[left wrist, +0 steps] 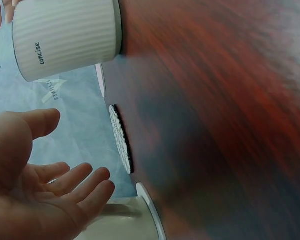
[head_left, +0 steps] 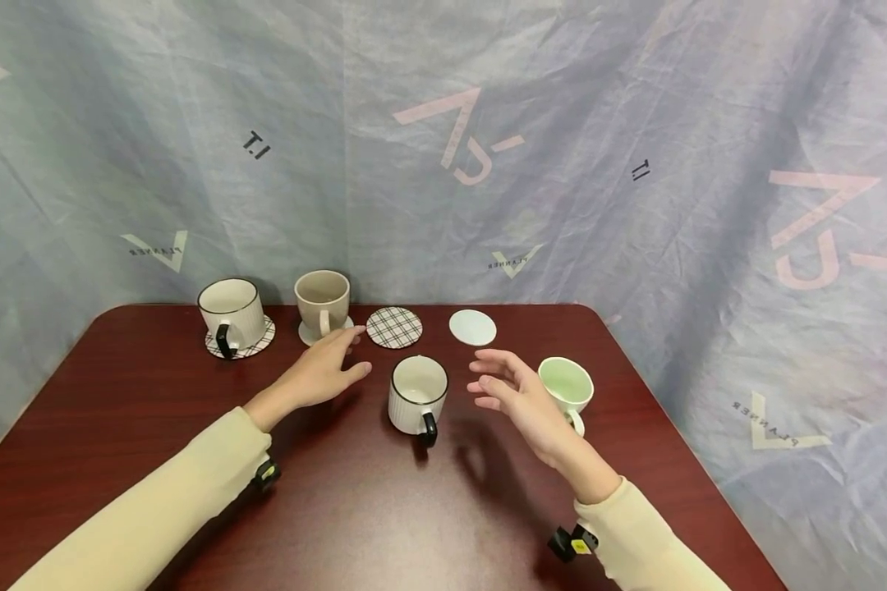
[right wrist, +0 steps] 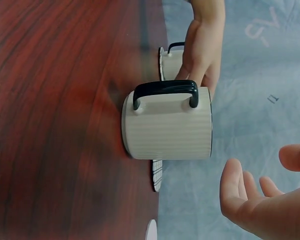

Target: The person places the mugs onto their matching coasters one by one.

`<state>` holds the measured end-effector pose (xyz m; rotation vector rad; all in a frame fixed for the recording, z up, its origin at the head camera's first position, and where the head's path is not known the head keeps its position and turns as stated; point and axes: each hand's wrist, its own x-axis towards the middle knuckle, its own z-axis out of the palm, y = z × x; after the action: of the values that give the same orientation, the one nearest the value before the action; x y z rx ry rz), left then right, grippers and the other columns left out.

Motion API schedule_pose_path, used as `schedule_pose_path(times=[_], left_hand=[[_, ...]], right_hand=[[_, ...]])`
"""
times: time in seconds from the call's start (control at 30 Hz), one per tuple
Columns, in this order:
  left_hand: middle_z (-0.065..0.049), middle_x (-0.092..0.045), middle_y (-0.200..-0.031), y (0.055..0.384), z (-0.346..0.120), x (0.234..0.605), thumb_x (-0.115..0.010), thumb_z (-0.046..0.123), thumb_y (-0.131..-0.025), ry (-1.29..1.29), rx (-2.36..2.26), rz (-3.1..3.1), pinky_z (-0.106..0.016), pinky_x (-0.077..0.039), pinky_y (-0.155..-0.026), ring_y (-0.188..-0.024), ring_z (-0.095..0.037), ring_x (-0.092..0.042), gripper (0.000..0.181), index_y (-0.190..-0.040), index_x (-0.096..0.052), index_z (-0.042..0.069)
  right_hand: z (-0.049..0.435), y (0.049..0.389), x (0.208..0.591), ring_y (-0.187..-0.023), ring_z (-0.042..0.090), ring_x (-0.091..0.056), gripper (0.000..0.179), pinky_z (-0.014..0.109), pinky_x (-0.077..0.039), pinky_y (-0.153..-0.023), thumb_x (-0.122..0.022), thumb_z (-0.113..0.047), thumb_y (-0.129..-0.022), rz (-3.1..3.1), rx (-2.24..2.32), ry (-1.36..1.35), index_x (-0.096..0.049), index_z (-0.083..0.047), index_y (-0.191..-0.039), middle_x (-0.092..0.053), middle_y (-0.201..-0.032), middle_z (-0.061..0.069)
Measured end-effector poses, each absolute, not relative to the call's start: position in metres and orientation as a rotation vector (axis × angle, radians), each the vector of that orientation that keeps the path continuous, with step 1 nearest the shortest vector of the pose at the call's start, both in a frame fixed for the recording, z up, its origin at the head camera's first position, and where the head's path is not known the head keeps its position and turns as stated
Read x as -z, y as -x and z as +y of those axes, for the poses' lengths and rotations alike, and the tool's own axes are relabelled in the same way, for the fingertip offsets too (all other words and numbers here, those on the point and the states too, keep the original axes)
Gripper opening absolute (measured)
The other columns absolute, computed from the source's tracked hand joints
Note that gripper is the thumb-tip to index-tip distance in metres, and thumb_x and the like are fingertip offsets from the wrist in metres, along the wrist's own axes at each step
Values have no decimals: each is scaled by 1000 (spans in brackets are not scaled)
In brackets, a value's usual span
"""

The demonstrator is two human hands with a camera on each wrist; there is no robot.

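Between my two hands stands a white ribbed mug with a black rim and black handle, upright on the table. My left hand hovers to its left, fingers extended and holding nothing, near a beige mug on a white coaster. To its right my right hand is raised with fingers loosely bent and nothing in them. It partly covers a light green cup in the head view. In the right wrist view the white mug shows its handle side, apart from the fingers.
Behind the middle mug lie a plaid coaster and a plain white coaster. Another white ribbed mug sits on a patterned coaster at the back left. A printed cloth hangs behind the dark red table.
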<state>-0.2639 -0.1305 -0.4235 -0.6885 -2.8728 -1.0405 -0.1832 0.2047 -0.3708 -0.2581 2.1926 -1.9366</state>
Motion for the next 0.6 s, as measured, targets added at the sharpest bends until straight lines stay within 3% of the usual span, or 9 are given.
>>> schedule_pose_path(times=[0.27, 0.5, 0.6], left_hand=[[-29, -51, -155, 273, -123, 428, -67, 21, -104, 657, 1006, -2866, -60, -43, -114, -135, -45, -57, 65, -156, -42, -8], [-33, -40, -162, 280, -116, 430, -65, 24, -105, 640, 1015, -2913, -61, -28, -125, -154, -49, -33, 70, -160, -35, -9], [-33, -37, -163, 285, -112, 432, -65, 25, -105, 627, 1032, -2930, -61, -27, -126, -155, -48, -30, 73, -161, -33, -8]], right_hand=[[208, 181, 379, -124, 35, -65, 44, 38, -58, -101, -55, -7, -108, 2176, 1934, 222, -47, -1, -151, -54, -145, 23], [209, 181, 384, -123, 35, -65, 44, 37, -58, -100, -54, -7, -108, 2155, 1943, 217, -46, -1, -151, -55, -144, 22], [210, 182, 385, -122, 34, -65, 44, 36, -58, -100, -54, -7, -108, 2150, 1935, 212, -46, -1, -152, -55, -144, 22]])
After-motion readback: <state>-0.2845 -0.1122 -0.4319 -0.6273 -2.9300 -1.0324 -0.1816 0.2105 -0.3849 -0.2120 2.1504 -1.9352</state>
